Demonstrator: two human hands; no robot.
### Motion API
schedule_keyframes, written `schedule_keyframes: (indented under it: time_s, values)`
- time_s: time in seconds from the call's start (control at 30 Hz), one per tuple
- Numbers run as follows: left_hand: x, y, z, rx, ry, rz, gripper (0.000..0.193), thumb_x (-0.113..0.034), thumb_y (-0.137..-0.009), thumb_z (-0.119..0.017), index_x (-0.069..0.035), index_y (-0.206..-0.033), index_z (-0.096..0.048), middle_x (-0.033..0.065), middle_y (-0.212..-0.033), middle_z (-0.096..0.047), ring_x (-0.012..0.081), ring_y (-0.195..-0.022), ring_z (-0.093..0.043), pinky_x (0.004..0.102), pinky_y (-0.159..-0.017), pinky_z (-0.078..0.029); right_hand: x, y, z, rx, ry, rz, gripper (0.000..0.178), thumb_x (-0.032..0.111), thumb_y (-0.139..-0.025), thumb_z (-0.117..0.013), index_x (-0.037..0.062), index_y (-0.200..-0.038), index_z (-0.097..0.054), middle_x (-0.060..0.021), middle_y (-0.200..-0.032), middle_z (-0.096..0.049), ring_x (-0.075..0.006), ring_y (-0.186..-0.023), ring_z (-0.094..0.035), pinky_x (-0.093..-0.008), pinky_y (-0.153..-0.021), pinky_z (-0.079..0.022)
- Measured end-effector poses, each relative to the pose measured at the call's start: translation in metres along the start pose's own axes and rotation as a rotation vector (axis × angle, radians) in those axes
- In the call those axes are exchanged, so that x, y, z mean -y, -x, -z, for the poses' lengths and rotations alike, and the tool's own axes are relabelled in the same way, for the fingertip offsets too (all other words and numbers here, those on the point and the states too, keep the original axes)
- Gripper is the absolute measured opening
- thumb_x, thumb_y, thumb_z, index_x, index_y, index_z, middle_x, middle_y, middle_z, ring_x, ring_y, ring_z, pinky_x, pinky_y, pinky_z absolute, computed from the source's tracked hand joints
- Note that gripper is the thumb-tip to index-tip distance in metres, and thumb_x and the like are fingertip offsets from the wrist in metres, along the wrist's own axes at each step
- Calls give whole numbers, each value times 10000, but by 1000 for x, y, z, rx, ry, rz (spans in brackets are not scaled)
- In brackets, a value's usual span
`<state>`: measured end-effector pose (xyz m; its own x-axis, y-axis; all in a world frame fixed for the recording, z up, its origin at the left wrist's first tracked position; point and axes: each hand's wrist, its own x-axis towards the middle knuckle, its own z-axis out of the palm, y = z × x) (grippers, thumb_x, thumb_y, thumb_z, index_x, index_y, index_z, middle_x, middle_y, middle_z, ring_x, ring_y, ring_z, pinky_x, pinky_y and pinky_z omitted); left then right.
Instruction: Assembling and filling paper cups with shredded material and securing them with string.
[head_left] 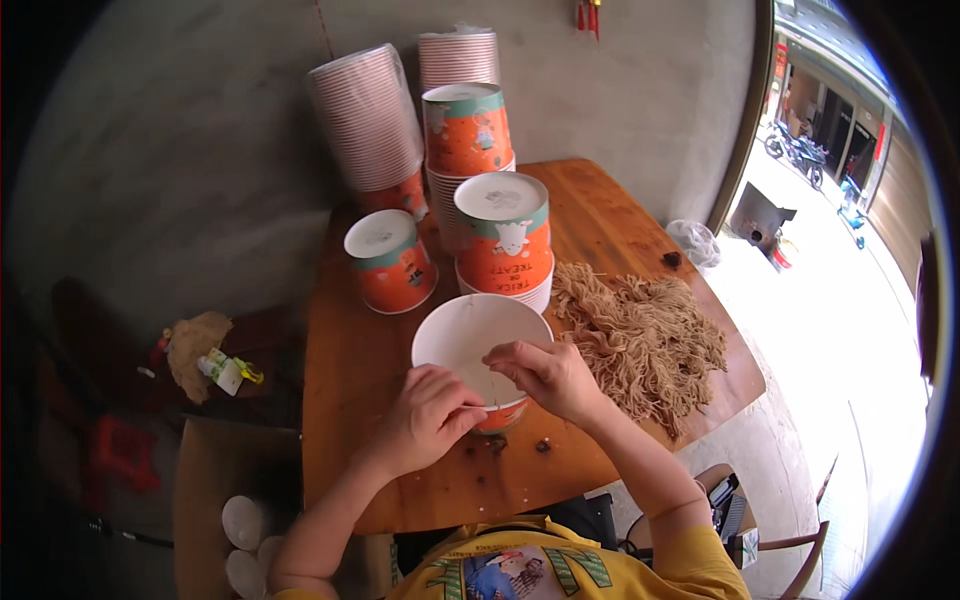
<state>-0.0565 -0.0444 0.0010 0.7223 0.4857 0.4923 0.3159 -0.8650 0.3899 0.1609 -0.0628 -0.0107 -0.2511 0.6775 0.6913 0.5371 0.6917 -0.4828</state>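
Note:
A white-lined paper bucket (455, 332) with an orange outside stands near the front of the wooden table, its mouth facing up toward me. My left hand (430, 418) is closed at the near left rim, thumb and fingers pinching the edge. Over the bucket's right side, my right hand (548, 378) has its fingertips pressed together in a pinch. Whatever those fingertips hold is too small to make out; a thin line shows against the white wall below them. Right of the bucket lies a heap of tan cords (650, 345).
Behind the bucket rise nested stacks of orange-and-green paper buckets (505, 240), some wrapped in clear plastic. One upside-down bucket (390, 262) stands at the left. A cardboard box (200, 470) holding white buckets sits left of the wooden table (350, 480). A doorway opens at right.

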Motion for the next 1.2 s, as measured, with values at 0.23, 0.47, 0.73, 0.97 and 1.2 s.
schedule_keyframes:
  time_s: [0.23, 0.47, 0.73, 0.97, 1.2]
  values:
    - [-4, 11, -30, -334, -27, 369, 107, -144, -860, -646, -96, -871, -550, 5, -848, -625, 225, -830, -612, 431, -974, -328, 22, -1, -29, -18, 126, -76, 100, 94, -849, -675, 110, -945, -654, -70, -794, -687, -257, -669, -681, -335, -580, -554]
    - [-7, 18, -25, -229, -100, 251, 110, -126, -823, -632, -92, -847, -530, 21, -823, -591, 221, -925, -574, 475, -998, -295, 14, -13, -19, -112, 262, -93, 97, 105, -822, -651, 123, -914, -629, -52, -806, -660, -284, -676, -652, -374, -567, -534]
    - [25, 21, 2, -208, 10, -24, 332, -109, -750, -703, -110, -1037, -535, 29, -835, -532, 233, -887, -524, 440, -958, -324, 0, -23, 23, -14, 330, 66, 111, 138, -810, -699, 145, -918, -675, 4, -826, -629, -211, -796, -598, -353, -777, -450]
    - [61, 11, 63, -263, 296, 113, 248, -90, -894, -643, -69, -1126, -559, 50, -1002, -563, 160, -945, -566, 279, -864, -459, -15, 17, 1, 40, -672, -473, 237, 143, -868, -689, 63, -1088, -650, -47, -1035, -614, -195, -905, -585, -342, -868, -454]
    - [170, -22, 100, -436, 916, 627, 147, -158, -923, -600, -77, -1045, -584, -3, -944, -604, 84, -883, -562, 227, -803, -458, -4, -72, -61, 143, -262, 62, 807, 252, -762, -787, 80, -1438, -382, -157, -1397, -413, -327, -1299, -395, -428, -1092, -331]
